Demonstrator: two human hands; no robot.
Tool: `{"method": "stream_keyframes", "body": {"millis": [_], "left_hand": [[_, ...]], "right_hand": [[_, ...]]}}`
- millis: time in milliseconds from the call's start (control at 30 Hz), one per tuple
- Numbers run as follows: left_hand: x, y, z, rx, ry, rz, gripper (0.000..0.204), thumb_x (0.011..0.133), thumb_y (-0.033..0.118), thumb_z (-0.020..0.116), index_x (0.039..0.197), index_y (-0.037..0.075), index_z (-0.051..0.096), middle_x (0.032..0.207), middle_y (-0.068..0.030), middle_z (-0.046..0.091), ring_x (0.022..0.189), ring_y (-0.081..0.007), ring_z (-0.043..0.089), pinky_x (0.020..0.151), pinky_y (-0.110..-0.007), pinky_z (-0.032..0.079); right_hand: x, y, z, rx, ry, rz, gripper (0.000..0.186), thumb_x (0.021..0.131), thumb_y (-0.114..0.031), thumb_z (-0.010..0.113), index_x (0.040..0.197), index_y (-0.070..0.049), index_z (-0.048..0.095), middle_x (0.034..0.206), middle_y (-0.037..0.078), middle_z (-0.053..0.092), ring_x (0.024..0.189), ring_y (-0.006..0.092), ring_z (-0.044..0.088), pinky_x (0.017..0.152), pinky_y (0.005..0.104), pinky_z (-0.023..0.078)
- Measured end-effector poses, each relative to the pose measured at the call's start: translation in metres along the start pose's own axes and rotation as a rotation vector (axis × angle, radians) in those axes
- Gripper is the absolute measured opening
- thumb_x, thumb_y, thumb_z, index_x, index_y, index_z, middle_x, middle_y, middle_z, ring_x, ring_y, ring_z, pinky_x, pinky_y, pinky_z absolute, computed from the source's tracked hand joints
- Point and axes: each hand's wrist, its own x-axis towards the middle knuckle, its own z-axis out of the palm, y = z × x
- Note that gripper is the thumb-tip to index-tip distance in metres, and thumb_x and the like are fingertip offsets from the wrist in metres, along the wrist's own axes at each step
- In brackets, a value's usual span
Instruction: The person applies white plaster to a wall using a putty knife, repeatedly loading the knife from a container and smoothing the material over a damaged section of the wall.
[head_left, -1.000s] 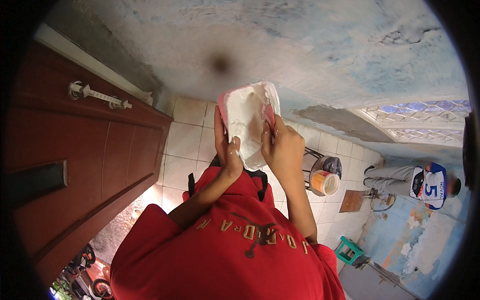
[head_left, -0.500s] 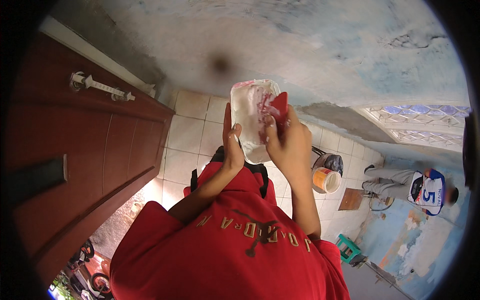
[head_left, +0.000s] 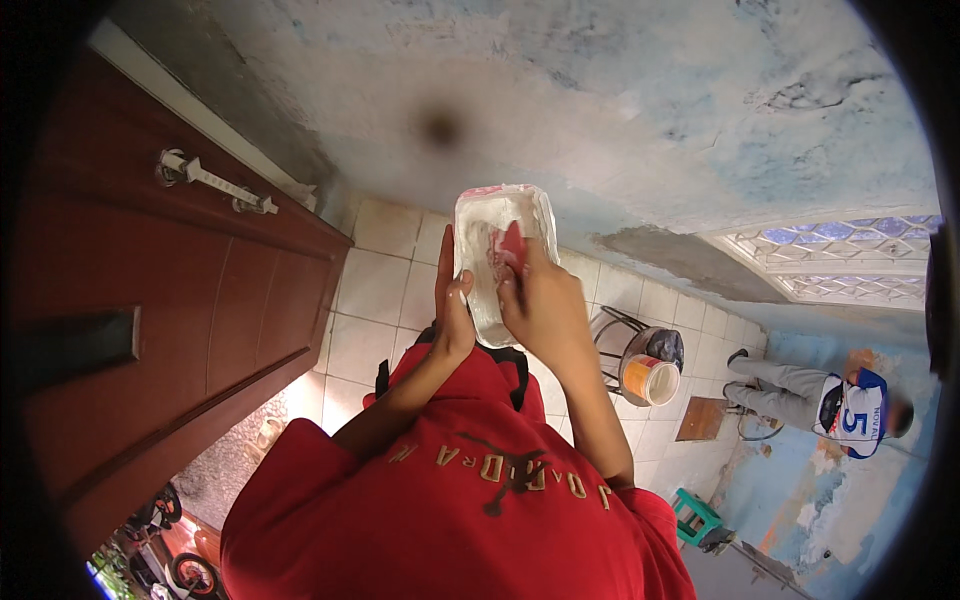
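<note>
Wall (head_left: 600,100): patchy blue and grey-white, rising ahead. Door (head_left: 180,270): red-brown, standing at left. Floor (head_left: 375,285): pale tiles, spreading below. Co-worker (head_left: 855,410): standing well apart at right. Bucket (head_left: 651,381): orange-banded, showing beside a dark bundle. Tray (head_left: 549,215): paste-coated, pink-edged, being held up before the person's torso. Right hand (head_left: 548,300): closing thumb and fingers on the scraper. Left hand (head_left: 457,312): clamping the tray's left side, thumb by the rim. Scraper (head_left: 514,244): red, now showing over the tray's inside; half a second ago it was overlapping the right rim.
</note>
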Motion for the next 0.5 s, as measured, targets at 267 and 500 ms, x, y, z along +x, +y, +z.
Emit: {"method": "stream_keyframes", "body": {"millis": [267,500], "left_hand": [[-0.002,0.003,-0.013,-0.601,0.097,-0.128,0.075,0.092,0.032,0.051,0.154,0.0,0.024,0.15,-0.0159,0.041,0.138,-0.0275,0.042,0.115,-0.038,0.032],[-0.012,0.014,-0.022,-0.174,0.027,0.024,0.08,0.089,0.043,0.059,0.149,-0.003,0.031,0.143,-0.0175,0.047,0.129,-0.0298,0.051,0.109,-0.041,0.042]], "right_hand": [[0.003,0.041,-0.025,0.379,0.125,0.047,0.019,0.091,-0.014,0.066,0.1,0.002,0.06,0.075,0.015,0.066,0.058,0.0194,0.061,0.056,0.0317,0.047],[-0.008,0.063,-0.032,0.728,0.063,0.223,0.015,0.093,-0.016,0.067,0.099,-0.002,0.065,0.074,-0.002,0.06,0.059,0.0031,0.049,0.048,0.0223,0.037]]}}
